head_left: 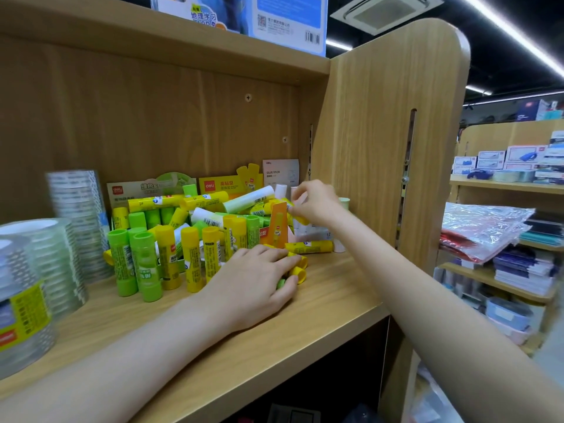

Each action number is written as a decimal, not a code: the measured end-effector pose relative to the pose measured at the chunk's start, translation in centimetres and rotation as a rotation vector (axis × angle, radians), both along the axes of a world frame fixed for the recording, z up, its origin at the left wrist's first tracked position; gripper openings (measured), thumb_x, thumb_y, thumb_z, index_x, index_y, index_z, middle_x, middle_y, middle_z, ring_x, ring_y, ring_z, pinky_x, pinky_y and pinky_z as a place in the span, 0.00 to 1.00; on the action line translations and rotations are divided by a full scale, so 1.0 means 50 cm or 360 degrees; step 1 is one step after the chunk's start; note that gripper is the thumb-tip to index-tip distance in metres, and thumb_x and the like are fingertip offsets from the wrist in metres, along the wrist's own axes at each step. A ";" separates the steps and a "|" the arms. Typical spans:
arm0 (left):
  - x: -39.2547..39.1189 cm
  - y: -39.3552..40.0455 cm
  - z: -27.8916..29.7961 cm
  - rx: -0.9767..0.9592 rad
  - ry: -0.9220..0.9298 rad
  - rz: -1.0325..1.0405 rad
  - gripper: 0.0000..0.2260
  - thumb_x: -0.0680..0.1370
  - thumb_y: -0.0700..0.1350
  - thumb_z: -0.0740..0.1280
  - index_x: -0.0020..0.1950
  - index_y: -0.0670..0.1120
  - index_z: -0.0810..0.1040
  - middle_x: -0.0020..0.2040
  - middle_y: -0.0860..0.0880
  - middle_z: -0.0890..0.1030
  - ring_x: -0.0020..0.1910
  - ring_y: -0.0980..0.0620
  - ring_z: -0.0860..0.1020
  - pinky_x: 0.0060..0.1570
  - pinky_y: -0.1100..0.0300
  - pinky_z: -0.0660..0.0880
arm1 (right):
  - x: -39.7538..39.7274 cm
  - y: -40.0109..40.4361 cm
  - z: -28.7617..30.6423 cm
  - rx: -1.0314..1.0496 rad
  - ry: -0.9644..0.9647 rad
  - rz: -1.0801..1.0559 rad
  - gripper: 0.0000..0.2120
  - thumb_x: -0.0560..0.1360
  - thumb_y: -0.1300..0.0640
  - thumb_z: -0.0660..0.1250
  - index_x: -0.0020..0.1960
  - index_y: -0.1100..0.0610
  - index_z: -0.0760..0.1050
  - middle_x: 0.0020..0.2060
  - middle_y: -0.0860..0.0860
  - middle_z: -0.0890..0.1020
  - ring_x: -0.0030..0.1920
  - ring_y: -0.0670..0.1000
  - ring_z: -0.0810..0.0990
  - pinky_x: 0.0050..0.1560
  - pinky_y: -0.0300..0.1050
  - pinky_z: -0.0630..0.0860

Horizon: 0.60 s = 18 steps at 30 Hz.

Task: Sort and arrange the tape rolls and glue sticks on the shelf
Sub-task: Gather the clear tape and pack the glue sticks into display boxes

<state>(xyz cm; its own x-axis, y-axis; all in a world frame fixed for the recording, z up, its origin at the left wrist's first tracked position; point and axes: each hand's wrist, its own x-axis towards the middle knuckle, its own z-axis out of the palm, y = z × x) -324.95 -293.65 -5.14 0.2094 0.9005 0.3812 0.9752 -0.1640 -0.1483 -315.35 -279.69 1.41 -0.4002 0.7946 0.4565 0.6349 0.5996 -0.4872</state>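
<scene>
A person sorts stationery at a wooden shelf (305, 303) in a shop, the job seemingly only partly done. Nearest the camera, at the left edge, stacks of clear tape rolls (33, 279) stand in tidy columns, with a taller stack (77, 203) behind them against the back panel; these look already arranged.

The left hand (253, 285) lies palm down on the shelf board, fingers curled over a small bundle of yellow and green glue sticks (297, 271) lying on their sides, apparently gathering them. Just beyond the wrist, a front row of green sticks (134, 264) and yellow sticks (192, 261) stands upright, roughly grouped by colour.

Behind that row the heap (213, 209) of glue sticks is still a jumble, tubes lying crosswise on one another over their cardboard display trays (219, 184), so most of the sorting seems left to do. One yellow stick (308, 247) lies loose on the board to the right.

The right hand (314, 203) reaches deeper, to the shelf's right rear corner, fingertips pinching a yellow-capped stick (300, 220) beside an orange card (279, 224).

Above, a blue printed box (274, 19) sits on the upper shelf. Beyond the side panel (381, 132), further shelves (503, 184) carry boxed staplers, plastic-wrapped packs and notebooks, under strip lights on a dark ceiling.
</scene>
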 end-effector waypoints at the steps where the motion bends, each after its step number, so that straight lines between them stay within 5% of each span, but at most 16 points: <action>1: 0.001 -0.001 0.000 -0.0011 -0.0009 0.0001 0.31 0.72 0.61 0.38 0.74 0.57 0.58 0.73 0.57 0.63 0.70 0.57 0.59 0.64 0.61 0.58 | 0.020 -0.011 0.003 0.0011 0.0077 0.0001 0.12 0.74 0.54 0.69 0.55 0.58 0.77 0.52 0.55 0.80 0.51 0.53 0.79 0.44 0.41 0.72; 5: -0.001 0.001 0.000 0.0004 -0.0005 -0.0019 0.33 0.72 0.62 0.36 0.74 0.57 0.59 0.71 0.57 0.65 0.69 0.56 0.61 0.63 0.60 0.59 | 0.106 -0.061 -0.030 -0.0254 -0.0085 0.0212 0.06 0.71 0.53 0.71 0.45 0.53 0.76 0.43 0.52 0.79 0.36 0.48 0.76 0.34 0.40 0.74; 8: -0.002 -0.001 0.000 0.0058 0.0008 0.0007 0.39 0.66 0.63 0.32 0.72 0.56 0.62 0.69 0.56 0.67 0.68 0.56 0.63 0.63 0.60 0.60 | 0.126 -0.075 -0.066 -0.0337 -0.0127 0.0309 0.06 0.71 0.56 0.72 0.45 0.51 0.76 0.44 0.52 0.81 0.40 0.49 0.77 0.40 0.41 0.75; 12: 0.002 -0.003 0.002 0.0160 0.0027 -0.0067 0.36 0.70 0.62 0.39 0.75 0.50 0.59 0.73 0.51 0.64 0.71 0.53 0.63 0.68 0.60 0.56 | 0.131 -0.079 -0.063 -0.0363 -0.0262 0.0611 0.07 0.75 0.57 0.67 0.53 0.53 0.80 0.51 0.50 0.82 0.51 0.46 0.78 0.53 0.40 0.74; 15: 0.000 0.002 0.002 -0.0101 0.0011 -0.0085 0.40 0.66 0.64 0.33 0.77 0.54 0.52 0.77 0.56 0.52 0.75 0.59 0.49 0.71 0.64 0.44 | 0.111 -0.063 -0.046 -0.0187 -0.0103 0.0473 0.12 0.78 0.64 0.59 0.55 0.58 0.80 0.52 0.54 0.82 0.49 0.47 0.78 0.54 0.40 0.73; 18: 0.000 0.005 0.005 -0.0159 0.0035 -0.0076 0.41 0.65 0.64 0.31 0.76 0.56 0.53 0.76 0.57 0.55 0.74 0.60 0.52 0.70 0.65 0.45 | 0.055 -0.033 -0.032 -0.0079 -0.0134 0.0306 0.18 0.77 0.67 0.53 0.61 0.57 0.75 0.58 0.57 0.78 0.56 0.55 0.77 0.57 0.48 0.74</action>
<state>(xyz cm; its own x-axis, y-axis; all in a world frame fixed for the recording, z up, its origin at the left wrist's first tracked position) -324.94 -293.38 -4.90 0.2601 0.9227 0.2845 0.9627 -0.2250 -0.1504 -312.59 -281.33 -0.20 -0.5818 0.7205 0.3773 0.5508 0.6904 -0.4690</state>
